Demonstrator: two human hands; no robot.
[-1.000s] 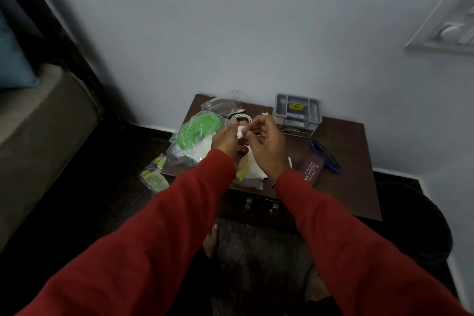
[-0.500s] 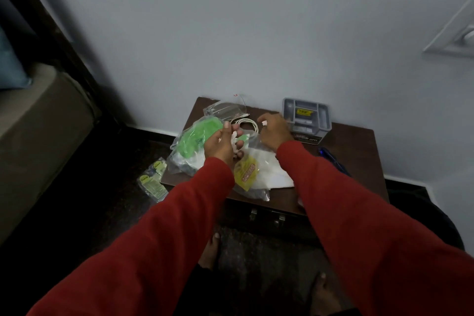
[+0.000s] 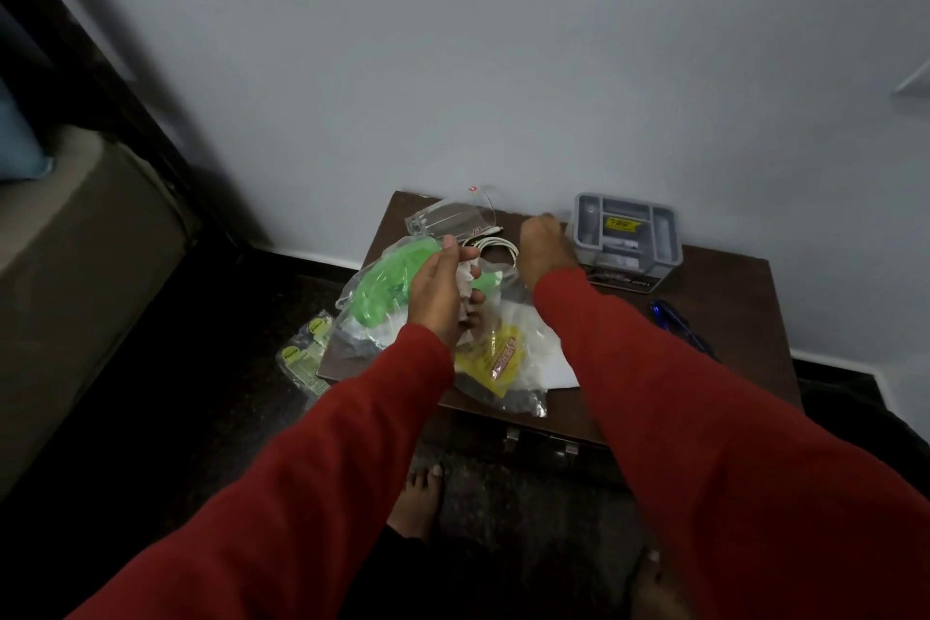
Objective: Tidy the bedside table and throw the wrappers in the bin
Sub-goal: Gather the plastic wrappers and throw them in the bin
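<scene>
On the dark wooden bedside table [image 3: 724, 290] lie a green plastic bag [image 3: 390, 279], a clear wrapper with a yellow label [image 3: 500, 357], a clear plastic casing [image 3: 445, 219] and a coiled white cable [image 3: 495, 248]. My left hand [image 3: 440, 297] hovers above the wrappers, its fingers closed around crumpled white wrappers [image 3: 465, 282]. My right hand [image 3: 543, 249] reaches to the table's back edge, between the cable and a grey organiser box [image 3: 626, 237]; its fingers are blurred and whether they grip anything is unclear.
A blue pen [image 3: 674, 322] lies right of my right sleeve. A yellow-green packet [image 3: 307, 357] lies on the dark floor left of the table. A bed [image 3: 75, 267] stands at the left, a dark bin [image 3: 855, 418] at the right. My bare feet [image 3: 417, 498] are below.
My right hand left the left hand and reached toward the back of the table beside the grey box. My left hand kept the white wrappers and stayed over the bags.
</scene>
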